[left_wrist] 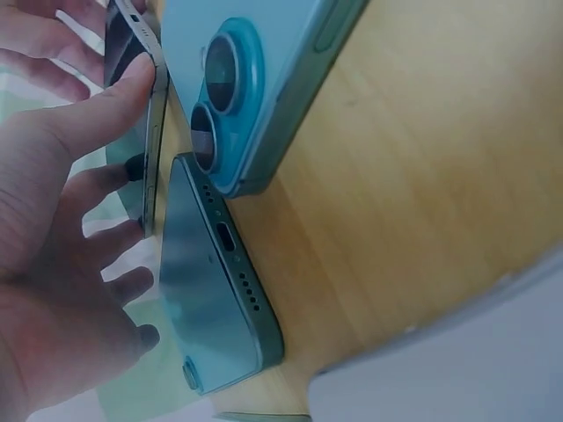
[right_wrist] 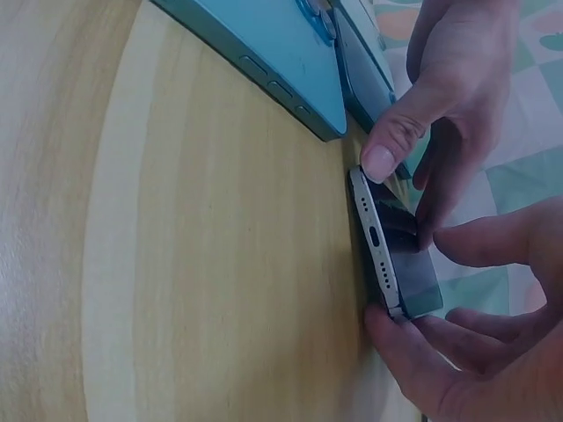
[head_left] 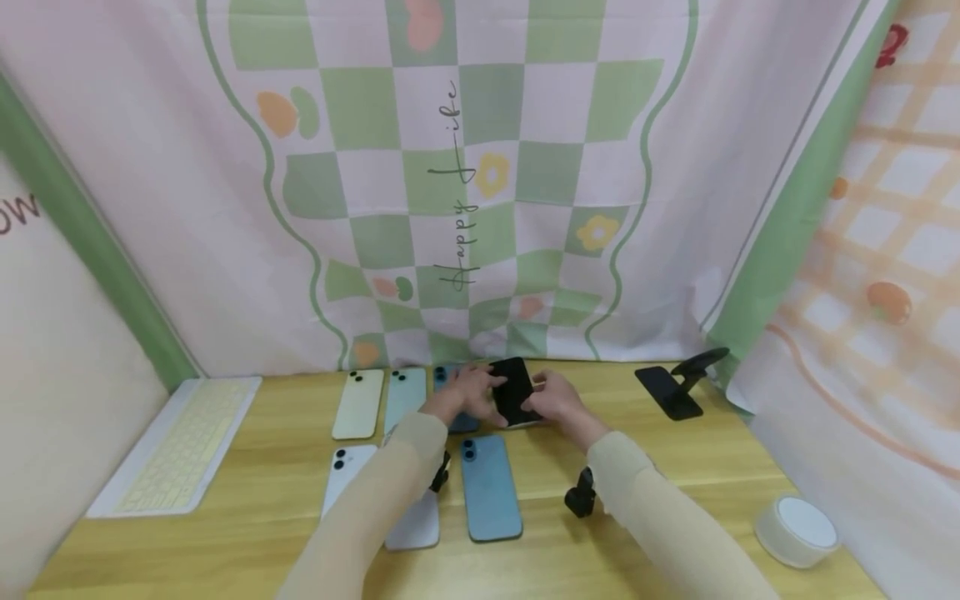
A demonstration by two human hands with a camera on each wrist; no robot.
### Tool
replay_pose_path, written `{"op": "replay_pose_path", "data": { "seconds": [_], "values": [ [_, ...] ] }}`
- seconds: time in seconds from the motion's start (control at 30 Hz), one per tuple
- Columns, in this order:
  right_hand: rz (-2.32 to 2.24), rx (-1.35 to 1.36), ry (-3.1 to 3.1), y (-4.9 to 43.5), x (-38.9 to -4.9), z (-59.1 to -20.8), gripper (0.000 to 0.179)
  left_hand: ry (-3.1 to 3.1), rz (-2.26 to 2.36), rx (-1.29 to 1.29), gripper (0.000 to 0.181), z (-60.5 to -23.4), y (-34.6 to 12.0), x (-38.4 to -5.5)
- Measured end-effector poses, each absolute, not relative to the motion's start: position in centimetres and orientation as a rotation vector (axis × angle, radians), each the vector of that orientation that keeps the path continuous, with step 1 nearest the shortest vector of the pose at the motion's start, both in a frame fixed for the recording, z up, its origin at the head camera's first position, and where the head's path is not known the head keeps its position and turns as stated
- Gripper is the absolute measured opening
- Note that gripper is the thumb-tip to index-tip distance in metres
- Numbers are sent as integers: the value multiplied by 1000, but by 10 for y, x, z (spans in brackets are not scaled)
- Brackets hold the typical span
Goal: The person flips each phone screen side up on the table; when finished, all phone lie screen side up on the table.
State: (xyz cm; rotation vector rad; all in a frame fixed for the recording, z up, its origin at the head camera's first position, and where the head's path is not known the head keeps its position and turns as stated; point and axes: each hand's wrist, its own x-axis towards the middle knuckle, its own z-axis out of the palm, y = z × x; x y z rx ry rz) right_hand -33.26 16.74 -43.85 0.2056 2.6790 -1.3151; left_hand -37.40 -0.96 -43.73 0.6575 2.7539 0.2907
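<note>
A smartphone (head_left: 514, 390) with a dark screen facing up lies at the back of the table between both hands. My left hand (head_left: 476, 390) holds its left side; in the right wrist view the left thumb (right_wrist: 380, 163) sits at the bottom corner. From the other side, my right hand (head_left: 557, 398) grips the phone's right edge, thumb at the lower corner and a finger over the screen. A dark blue phone (head_left: 441, 375), back up, is partly hidden under the left hand. A light blue phone (head_left: 491, 492) lies back up in front of the hands.
Cream (head_left: 358, 407) and mint (head_left: 407, 390) phones lie in the back row. White (head_left: 351, 460) and pale lavender (head_left: 414, 525) phones are partly covered by the left arm. A keyboard (head_left: 183, 446) is at left, a black folding stand (head_left: 678, 387) and white roll (head_left: 797, 531) at right.
</note>
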Motion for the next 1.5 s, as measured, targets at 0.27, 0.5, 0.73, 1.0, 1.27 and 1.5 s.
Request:
{"op": "replay_pose_path", "data": {
  "seconds": [0.27,0.5,0.73,1.0,1.27,1.5],
  "values": [
    [-1197,170,2738,170,-335,-439,53,2750,276,616,82,-439,-7,-375],
    [-1086,104,2792,168,-333,-431,52,2689,374,610,82,-440,-9,-376],
    [-973,-118,2934,148,-333,-428,49,2726,366,609,84,-438,-23,-378],
    [-995,-483,2895,118,-331,-442,52,2809,249,522,83,-438,-54,-394],
    [-880,-633,2866,96,-329,-450,56,2778,308,418,84,-436,-81,-402],
    [-765,-680,2850,90,-329,-451,59,2768,287,481,88,-432,-91,-399]
  ]
}}
